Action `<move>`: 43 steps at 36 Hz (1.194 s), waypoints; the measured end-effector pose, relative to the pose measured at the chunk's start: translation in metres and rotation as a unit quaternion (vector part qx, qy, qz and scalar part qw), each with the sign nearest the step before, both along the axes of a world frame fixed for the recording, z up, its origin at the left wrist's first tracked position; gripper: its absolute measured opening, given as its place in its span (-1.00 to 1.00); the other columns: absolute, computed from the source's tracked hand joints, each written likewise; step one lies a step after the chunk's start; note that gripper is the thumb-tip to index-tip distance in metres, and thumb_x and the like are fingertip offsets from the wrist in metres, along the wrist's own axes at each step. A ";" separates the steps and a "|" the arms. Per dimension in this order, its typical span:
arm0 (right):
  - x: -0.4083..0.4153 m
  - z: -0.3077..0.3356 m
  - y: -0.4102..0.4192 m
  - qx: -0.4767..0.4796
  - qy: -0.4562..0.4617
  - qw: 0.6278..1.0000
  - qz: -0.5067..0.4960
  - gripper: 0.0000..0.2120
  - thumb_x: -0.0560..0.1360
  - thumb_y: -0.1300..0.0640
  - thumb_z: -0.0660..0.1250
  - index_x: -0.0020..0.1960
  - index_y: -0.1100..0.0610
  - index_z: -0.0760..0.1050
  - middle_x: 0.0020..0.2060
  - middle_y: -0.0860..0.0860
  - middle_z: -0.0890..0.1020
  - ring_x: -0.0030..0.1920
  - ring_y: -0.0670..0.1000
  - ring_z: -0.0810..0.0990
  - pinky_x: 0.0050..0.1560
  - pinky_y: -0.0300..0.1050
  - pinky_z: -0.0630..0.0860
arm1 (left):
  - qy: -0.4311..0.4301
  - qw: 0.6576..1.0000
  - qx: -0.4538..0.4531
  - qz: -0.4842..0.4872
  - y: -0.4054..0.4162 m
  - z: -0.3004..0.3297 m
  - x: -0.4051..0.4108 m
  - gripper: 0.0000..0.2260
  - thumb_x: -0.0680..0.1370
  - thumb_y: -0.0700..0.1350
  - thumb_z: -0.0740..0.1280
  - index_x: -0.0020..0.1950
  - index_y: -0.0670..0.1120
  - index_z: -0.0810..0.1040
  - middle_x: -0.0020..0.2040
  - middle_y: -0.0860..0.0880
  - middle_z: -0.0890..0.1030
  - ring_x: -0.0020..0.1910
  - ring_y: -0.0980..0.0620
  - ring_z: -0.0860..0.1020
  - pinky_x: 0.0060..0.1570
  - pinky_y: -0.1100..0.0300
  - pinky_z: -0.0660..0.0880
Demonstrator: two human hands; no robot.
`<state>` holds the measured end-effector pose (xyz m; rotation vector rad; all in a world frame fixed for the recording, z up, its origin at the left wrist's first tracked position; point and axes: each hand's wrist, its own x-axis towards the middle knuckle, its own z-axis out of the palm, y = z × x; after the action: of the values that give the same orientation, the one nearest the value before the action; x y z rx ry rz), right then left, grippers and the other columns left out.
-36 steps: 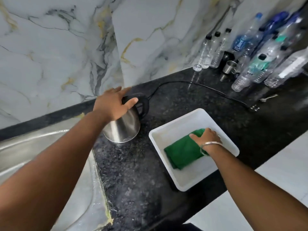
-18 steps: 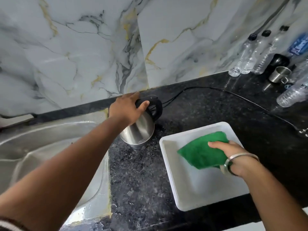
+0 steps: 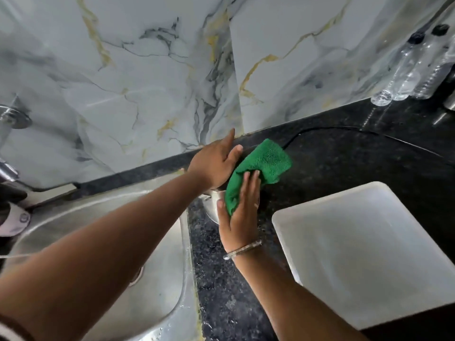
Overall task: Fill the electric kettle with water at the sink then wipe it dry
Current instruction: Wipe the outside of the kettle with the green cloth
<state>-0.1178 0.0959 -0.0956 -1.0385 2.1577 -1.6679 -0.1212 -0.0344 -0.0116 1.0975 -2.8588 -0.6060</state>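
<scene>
The steel electric kettle (image 3: 212, 205) stands on the black counter beside the sink (image 3: 103, 232); only a strip of its lower body shows between my hands. My left hand (image 3: 216, 163) rests on its top, fingers spread over the lid and handle. My right hand (image 3: 242, 207) presses a green cloth (image 3: 263, 163) flat against the kettle's right side. The cloth drapes over the kettle and hides its handle.
An empty white tray (image 3: 369, 254) sits on the counter to the right. A black power cord (image 3: 344, 129) runs along the back. Clear plastic bottles (image 3: 408, 70) lean on the marble wall at far right. A tap (image 3: 9, 168) is at the left edge.
My right hand lifted the green cloth out of the white tray and carried it left onto the kettle. My left hand stayed on the kettle's top. The view swung left toward the sink.
</scene>
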 end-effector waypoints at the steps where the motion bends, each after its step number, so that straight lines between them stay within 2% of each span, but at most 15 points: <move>1: 0.004 -0.012 0.001 -0.003 0.008 1.000 -0.018 -0.27 0.57 -0.18 0.09 0.55 0.24 0.00 0.55 0.26 0.01 0.58 0.16 -0.05 0.55 0.02 -0.02 | -0.002 1.000 -0.009 -0.007 0.000 -0.001 -0.001 -0.41 0.71 0.23 0.01 0.69 0.01 0.07 0.56 -0.16 0.42 0.53 -0.17 0.38 0.42 -0.04 0.33; 5: 0.016 -0.056 0.010 0.028 -0.066 0.996 -0.047 -0.22 0.56 -0.23 0.08 0.57 0.20 -0.10 0.56 0.22 -0.03 0.58 0.13 -0.04 0.55 -0.15 -0.06 | -0.023 1.000 -0.013 -0.009 0.000 -0.001 -0.002 -0.26 0.57 0.47 0.07 0.67 0.13 0.13 0.53 -0.06 0.48 0.48 -0.14 0.46 0.33 -0.04 0.45; 10: 0.009 -0.077 0.020 0.102 -0.214 0.970 -0.051 -0.18 0.49 -0.20 0.09 0.55 0.27 -0.06 0.56 0.21 0.02 0.57 0.07 0.00 0.44 -0.43 -0.16 | -0.028 0.999 0.007 0.027 0.003 0.001 -0.001 -0.30 0.55 0.47 0.14 0.62 0.17 0.27 0.49 0.00 0.53 0.48 -0.14 0.46 0.29 0.02 0.44; 13: -0.004 -0.055 0.029 0.085 -0.260 0.961 -0.053 -0.15 0.46 -0.32 0.07 0.54 0.25 0.12 0.53 0.20 0.20 0.54 0.07 0.16 0.48 -0.27 0.02 | -0.030 0.998 0.008 0.063 0.012 0.004 0.000 -0.32 0.55 0.47 0.13 0.58 0.15 0.35 0.45 -0.03 0.56 0.44 -0.15 0.50 0.18 0.04 0.47; 15: -0.015 -0.034 0.037 0.051 -0.257 0.962 -0.072 -0.25 0.50 -0.27 0.07 0.45 0.27 0.31 0.40 0.21 0.43 0.40 0.09 0.40 0.35 -0.33 0.22 | -0.040 0.996 0.001 0.080 0.014 0.005 0.003 -0.30 0.54 0.49 0.09 0.53 0.11 0.43 0.38 -0.06 0.61 0.37 -0.17 0.54 0.09 0.03 0.49; 18: -0.029 0.002 0.044 -0.029 -0.261 0.960 -0.100 -0.47 0.52 -0.08 0.10 0.34 0.22 0.44 0.22 0.05 0.57 0.19 -0.06 0.54 0.09 -0.47 0.41 | -0.051 0.996 -0.003 0.078 0.012 0.005 0.009 -0.37 0.54 0.50 0.06 0.13 0.05 0.63 -0.02 -0.04 0.69 0.13 -0.17 0.64 -0.10 0.06 0.50; 20: -0.033 0.024 0.041 -0.054 -0.250 0.963 -0.078 -0.75 0.58 -0.03 0.16 0.16 0.03 0.50 0.04 -0.12 0.58 -0.01 -0.32 0.56 -0.05 -0.55 0.41 | -0.060 0.996 -0.008 0.070 0.011 0.005 0.015 -0.39 0.54 0.50 0.05 -0.20 0.00 0.54 -0.26 -0.02 0.61 -0.11 -0.13 0.64 -0.25 0.10 0.43; 22: -0.031 0.036 0.027 -0.052 -0.240 0.969 -0.027 -0.83 0.62 0.02 0.17 0.09 0.00 0.51 -0.03 -0.15 0.58 -0.07 -0.38 0.55 -0.02 -0.42 0.45 | -0.058 0.996 -0.016 0.073 0.009 0.004 0.018 -0.36 0.54 0.49 0.07 -0.28 -0.04 0.52 -0.32 -0.03 0.60 -0.21 -0.10 0.62 -0.32 0.12 0.38; 25: -0.019 0.038 0.005 -0.038 -0.164 0.986 0.012 -0.43 0.57 -0.12 0.11 0.44 0.22 0.33 0.37 0.10 0.48 0.37 -0.04 0.44 0.37 -0.11 0.35 | -0.019 0.996 0.002 0.089 0.009 -0.002 0.019 -0.44 0.56 0.45 0.12 0.04 0.04 0.65 -0.09 -0.04 0.71 0.04 -0.14 0.67 -0.19 0.10 0.47; 27: -0.012 0.021 -0.002 -0.058 -0.113 0.992 0.003 -0.39 0.57 -0.06 0.09 0.50 0.29 0.22 0.46 0.17 0.34 0.48 0.02 0.31 0.47 -0.09 0.23 | 0.001 0.994 0.027 0.104 0.010 -0.004 0.018 -0.31 0.56 0.45 0.15 0.57 0.08 0.36 0.27 -0.07 0.67 0.31 -0.15 0.59 0.08 0.05 0.50; 28: -0.011 0.011 -0.003 -0.064 -0.102 0.993 -0.002 -0.40 0.57 -0.02 0.08 0.49 0.32 0.20 0.47 0.19 0.32 0.49 0.04 0.28 0.48 -0.09 0.21 | 0.011 0.993 0.039 0.108 0.011 -0.004 0.018 -0.23 0.55 0.44 0.17 0.66 0.09 0.16 0.37 -0.06 0.62 0.37 -0.13 0.56 0.12 0.06 0.47; 30: -0.011 -0.008 0.000 -0.066 -0.093 0.993 -0.017 -0.40 0.57 0.01 0.08 0.49 0.35 0.19 0.47 0.23 0.30 0.50 0.07 0.27 0.48 -0.08 0.21 | 0.027 0.991 0.054 0.117 0.010 -0.005 0.018 -0.19 0.54 0.45 0.19 0.68 0.13 0.04 0.46 -0.02 0.56 0.42 -0.10 0.53 0.14 0.07 0.45; 36: -0.017 -0.054 0.022 0.078 -0.086 0.993 0.011 -0.28 0.54 -0.18 0.01 0.51 0.30 0.16 0.48 0.25 0.31 0.49 0.12 0.28 0.49 -0.17 0.18 | 0.018 0.982 0.060 0.176 0.010 -0.006 0.018 -0.21 0.49 0.50 0.16 0.64 0.16 0.20 0.51 -0.01 0.51 0.49 -0.15 0.45 0.32 -0.05 0.44; 40: -0.028 -0.063 0.038 0.201 -0.116 0.973 0.002 -0.15 0.44 -0.31 -0.07 0.50 0.28 0.21 0.41 0.28 0.39 0.43 0.21 0.36 0.42 -0.03 0.29 | 0.024 0.965 0.041 0.260 0.023 -0.008 0.014 -0.37 0.56 0.42 0.12 0.47 0.06 0.49 0.34 -0.10 0.63 0.34 -0.22 0.56 0.21 -0.05 0.49; 43: -0.030 -0.044 0.041 0.149 -0.190 0.970 0.015 -0.25 0.46 -0.23 0.02 0.50 0.23 0.24 0.42 0.22 0.40 0.43 0.17 0.37 0.42 -0.01 0.31 | 0.017 0.950 0.079 0.303 0.020 -0.008 0.015 -0.36 0.56 0.40 0.10 0.37 -0.04 0.55 0.28 -0.13 0.65 0.27 -0.23 0.58 0.12 -0.02 0.47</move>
<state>-0.1476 0.1372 -0.1400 -0.6057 2.0374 -1.3402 -0.1064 -0.0148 -0.0197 1.8460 -2.2689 -0.7889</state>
